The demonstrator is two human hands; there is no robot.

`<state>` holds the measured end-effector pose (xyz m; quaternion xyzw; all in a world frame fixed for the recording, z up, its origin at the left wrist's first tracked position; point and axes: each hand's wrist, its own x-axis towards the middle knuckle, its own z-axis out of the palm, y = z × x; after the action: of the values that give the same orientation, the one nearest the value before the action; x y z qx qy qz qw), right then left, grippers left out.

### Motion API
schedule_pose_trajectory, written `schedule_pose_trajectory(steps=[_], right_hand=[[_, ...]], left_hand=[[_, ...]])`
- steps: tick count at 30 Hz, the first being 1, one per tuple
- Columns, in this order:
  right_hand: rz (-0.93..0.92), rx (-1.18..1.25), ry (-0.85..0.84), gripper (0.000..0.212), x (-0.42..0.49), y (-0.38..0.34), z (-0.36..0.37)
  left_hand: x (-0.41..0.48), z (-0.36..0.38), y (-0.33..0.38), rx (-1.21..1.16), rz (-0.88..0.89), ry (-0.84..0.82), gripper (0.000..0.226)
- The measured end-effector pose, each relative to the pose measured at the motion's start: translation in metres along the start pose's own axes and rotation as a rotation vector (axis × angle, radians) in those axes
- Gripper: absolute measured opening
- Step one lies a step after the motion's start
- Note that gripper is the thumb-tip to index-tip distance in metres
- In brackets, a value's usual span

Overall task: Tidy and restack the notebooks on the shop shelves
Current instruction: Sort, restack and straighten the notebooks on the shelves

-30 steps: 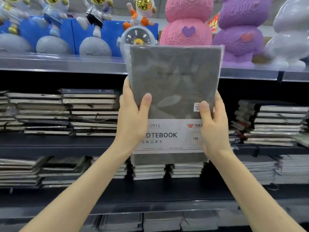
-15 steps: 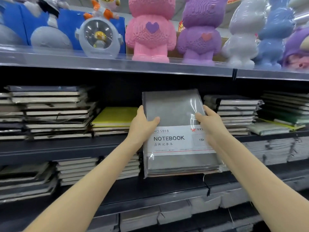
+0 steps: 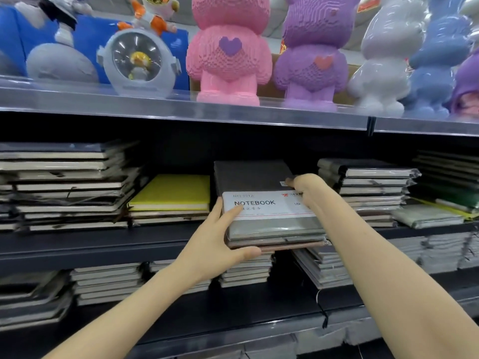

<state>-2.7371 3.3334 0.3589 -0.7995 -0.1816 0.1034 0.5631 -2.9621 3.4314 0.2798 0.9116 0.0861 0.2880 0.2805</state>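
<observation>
Left hand (image 3: 223, 244) pinches the notebooks' (image 3: 269, 226) near corner, right hand (image 3: 308, 194) clasps their side; slide them squarely back, flush with the shelf (image 3: 103, 246) edge.

White band (image 3: 264, 206) across grey notebook (image 3: 251, 177): "NOTEBOOK" in bold black; above it, faint, what reads as "NO.5918"; at right "18K" under a red logo, lettering illegible. Small sticker (image 3: 282, 183) on cover: illegible
</observation>
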Motion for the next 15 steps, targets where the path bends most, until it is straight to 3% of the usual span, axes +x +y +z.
schedule_pose_trajectory(steps=[2,4,8,11,15], right_hand=[[0.031,-0.047,-0.029,0.039,0.002,0.003,-0.003],[0.047,-0.111,-0.032,0.049,0.004,0.006,-0.007],[-0.119,-0.151,-0.088,0.064,0.000,0.017,-0.015],[-0.231,-0.325,-0.062,0.055,-0.010,0.012,-0.018],[-0.361,-0.508,-0.168,0.046,-0.039,0.006,-0.028]], left_hand=[[0.003,0.002,-0.001,0.041,0.014,0.042,0.083],[0.004,0.004,-0.003,0.052,0.032,0.076,0.078],[0.003,0.008,-0.004,0.036,0.063,0.123,0.077],[0.009,0.011,0.001,0.032,0.079,0.154,0.075],[0.019,0.011,0.006,0.036,0.098,0.188,0.068]])
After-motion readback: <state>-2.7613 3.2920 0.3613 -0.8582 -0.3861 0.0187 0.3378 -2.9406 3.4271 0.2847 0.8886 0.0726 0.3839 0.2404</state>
